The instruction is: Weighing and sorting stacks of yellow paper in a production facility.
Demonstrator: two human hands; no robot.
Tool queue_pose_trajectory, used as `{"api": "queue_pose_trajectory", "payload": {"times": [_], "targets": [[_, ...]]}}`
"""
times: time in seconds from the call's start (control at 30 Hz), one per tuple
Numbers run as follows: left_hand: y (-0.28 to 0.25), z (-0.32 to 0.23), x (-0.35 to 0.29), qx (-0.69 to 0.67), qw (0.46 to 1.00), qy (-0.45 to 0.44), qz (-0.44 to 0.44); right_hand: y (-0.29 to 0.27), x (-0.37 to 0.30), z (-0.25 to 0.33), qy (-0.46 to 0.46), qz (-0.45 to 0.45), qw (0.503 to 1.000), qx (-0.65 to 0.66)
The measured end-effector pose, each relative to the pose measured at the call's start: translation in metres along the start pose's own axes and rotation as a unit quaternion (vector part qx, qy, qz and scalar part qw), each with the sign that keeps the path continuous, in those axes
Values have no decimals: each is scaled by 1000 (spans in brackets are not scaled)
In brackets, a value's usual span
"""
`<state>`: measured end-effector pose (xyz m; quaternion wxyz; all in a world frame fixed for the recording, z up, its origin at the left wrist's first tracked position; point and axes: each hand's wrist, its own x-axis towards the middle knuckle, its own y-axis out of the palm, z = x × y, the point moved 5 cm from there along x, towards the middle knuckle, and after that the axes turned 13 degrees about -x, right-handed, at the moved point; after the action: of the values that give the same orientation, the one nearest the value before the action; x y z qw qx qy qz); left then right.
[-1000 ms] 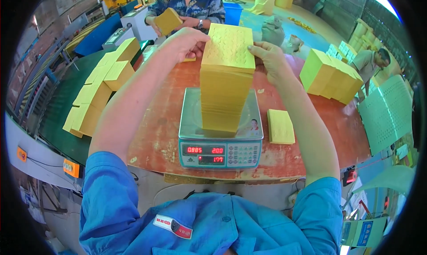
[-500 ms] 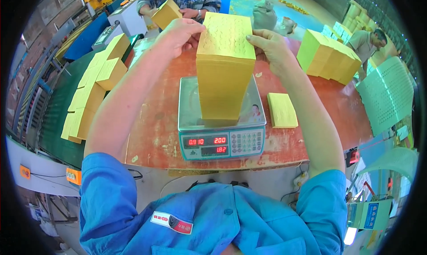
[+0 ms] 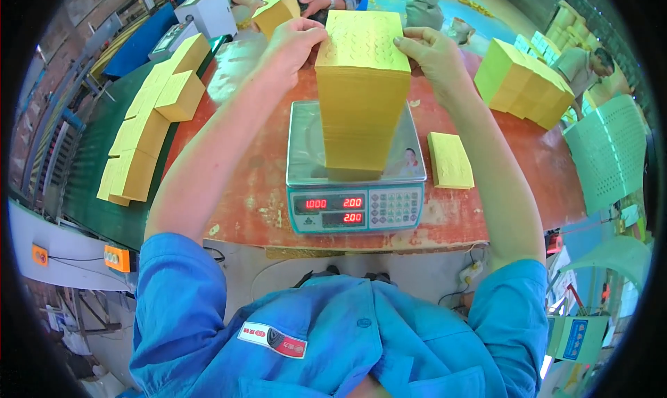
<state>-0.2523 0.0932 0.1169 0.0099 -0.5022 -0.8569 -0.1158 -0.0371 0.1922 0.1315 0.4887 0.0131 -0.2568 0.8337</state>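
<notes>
A tall stack of yellow paper sheets (image 3: 363,120) with a pattern of small curved marks on top stands upright on the metal pan of a digital scale (image 3: 302,148). My left hand (image 3: 295,51) grips the stack's upper left edge, its fingers pinched there. At the upper right edge my right hand (image 3: 432,54) has thumb and fingers closed on the paper; some fingertips are hidden behind the stack. Red digits glow on the scale's front display. To the right of the scale lies a low pile of yellow paper (image 3: 450,160).
Yellow paper blocks (image 3: 142,134) line a green surface (image 3: 87,155) at left. More blocks (image 3: 524,85) stand at the right of the red table (image 3: 243,210). Across the table a person's hands hold a yellow block (image 3: 276,12). Another person (image 3: 583,68) is at far right.
The digits on the scale's display have changed. My hands stay at the stack's top edges. The whole view has shifted slightly, so the scene sits higher and farther right.
</notes>
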Motion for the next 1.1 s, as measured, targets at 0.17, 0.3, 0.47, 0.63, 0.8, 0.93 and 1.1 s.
{"api": "queue_pose_trajectory", "payload": {"times": [0.17, 0.3, 0.47, 0.63, 0.8, 0.93, 1.1], "targets": [[-32, 15, -17, 26, 996, 75, -40, -15, -5, -21, 9, -20, 999, 36], [-136, 60, -75, 245, 945, 167, -135, -72, -43, -112, -1, -121, 993, 11], [-257, 173, -237, 532, 831, 68, -148, -165, -169, -270, 101, -198, 877, -427], [-292, 218, -318, 666, 728, 76, -143, -163, -268, -344, 91, -161, 746, -640], [-290, 221, -311, 674, 714, 78, -172, -159, -264, -341, 100, -156, 744, -642], [-293, 222, -314, 664, 720, 78, -185, -158, -263, -336, 100, -157, 755, -629], [-292, 221, -314, 664, 721, 79, -185, -157, -265, -335, 97, -168, 759, -621]]}}
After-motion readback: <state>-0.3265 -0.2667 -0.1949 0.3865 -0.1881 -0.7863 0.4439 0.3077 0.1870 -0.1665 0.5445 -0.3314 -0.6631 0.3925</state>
